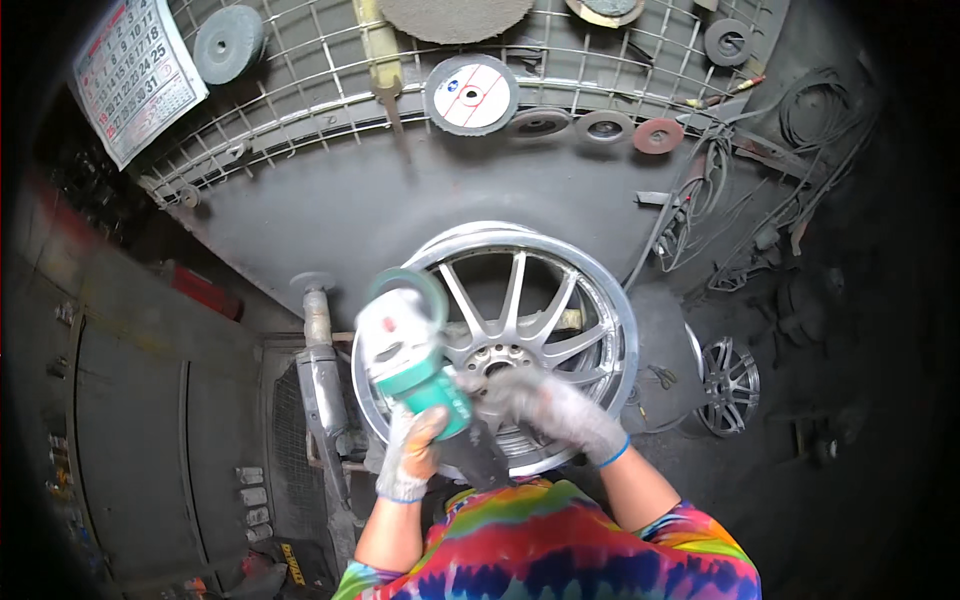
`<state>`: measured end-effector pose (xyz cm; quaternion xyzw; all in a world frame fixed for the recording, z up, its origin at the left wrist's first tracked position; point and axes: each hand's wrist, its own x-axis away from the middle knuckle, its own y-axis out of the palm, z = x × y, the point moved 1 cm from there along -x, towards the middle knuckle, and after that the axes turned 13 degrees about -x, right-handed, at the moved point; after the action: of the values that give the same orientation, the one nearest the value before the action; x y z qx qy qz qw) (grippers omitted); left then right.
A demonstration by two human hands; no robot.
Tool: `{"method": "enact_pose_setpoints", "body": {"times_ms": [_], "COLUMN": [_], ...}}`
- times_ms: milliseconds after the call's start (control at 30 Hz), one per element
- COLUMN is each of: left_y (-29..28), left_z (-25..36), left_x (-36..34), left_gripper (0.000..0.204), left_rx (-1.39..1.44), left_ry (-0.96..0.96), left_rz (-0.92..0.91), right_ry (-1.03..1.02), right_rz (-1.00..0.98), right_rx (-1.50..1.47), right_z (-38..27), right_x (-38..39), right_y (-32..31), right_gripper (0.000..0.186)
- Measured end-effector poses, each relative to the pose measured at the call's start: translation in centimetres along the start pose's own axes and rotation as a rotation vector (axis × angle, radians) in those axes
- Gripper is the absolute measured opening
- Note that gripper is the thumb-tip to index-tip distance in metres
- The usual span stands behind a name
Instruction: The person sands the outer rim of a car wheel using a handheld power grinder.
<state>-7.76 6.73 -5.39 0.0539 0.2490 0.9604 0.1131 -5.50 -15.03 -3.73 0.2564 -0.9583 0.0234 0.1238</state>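
A multi-spoke silver alloy wheel rim (628, 345) lies face up in front of me. Over its left side is a green angle grinder (425, 385), with a pale, wrapped-looking head and a round disc (425, 290) at its far end. My left hand (415, 450), in a worn whitish glove, is closed round the grinder's green body from the left. My right hand (555, 405), also gloved, reaches over the wheel hub close to the grinder's body. Motion smears its fingers, so I cannot tell whether they touch the tool or the wheel.
Abrasive discs, among them a white-faced disc (471, 94), hang on a wire grid (320, 70) along the far wall. Another machine (320, 375) stands left of the wheel. At right are a second rim (728, 385) and loops of cable (690, 215).
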Motion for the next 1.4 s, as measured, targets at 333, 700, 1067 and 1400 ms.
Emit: {"method": "enact_pose_setpoints", "body": {"times_ms": [333,700,1067,1400], "left_y": [-0.1,2.6,11.3,2.8], "left_z": [-0.3,-2.3,-0.4,2.3], "left_x": [-4.2,-7.6,-13.0,-5.5], "left_gripper": [0.061,0.053,0.044,0.057], "left_rx": [-0.061,0.192,-1.124,0.386], "left_ry": [-0.161,0.037,-0.169,0.070], "left_rz": [-0.109,-0.006,-0.721,-0.012], "right_ry": [-0.068,-0.188,-0.472,-0.042], "right_rz": [-0.219,-0.125,0.231,-0.246], "right_rx": [-0.746,-0.611,-1.350,-0.525], "right_z": [-0.2,-0.4,5.7,-5.2], "right_x": [-4.3,-4.7,1.7,-5.0], "right_y": [4.3,1.4,2.3,3.2], "right_gripper": [0.058,0.056,0.062,0.060]}}
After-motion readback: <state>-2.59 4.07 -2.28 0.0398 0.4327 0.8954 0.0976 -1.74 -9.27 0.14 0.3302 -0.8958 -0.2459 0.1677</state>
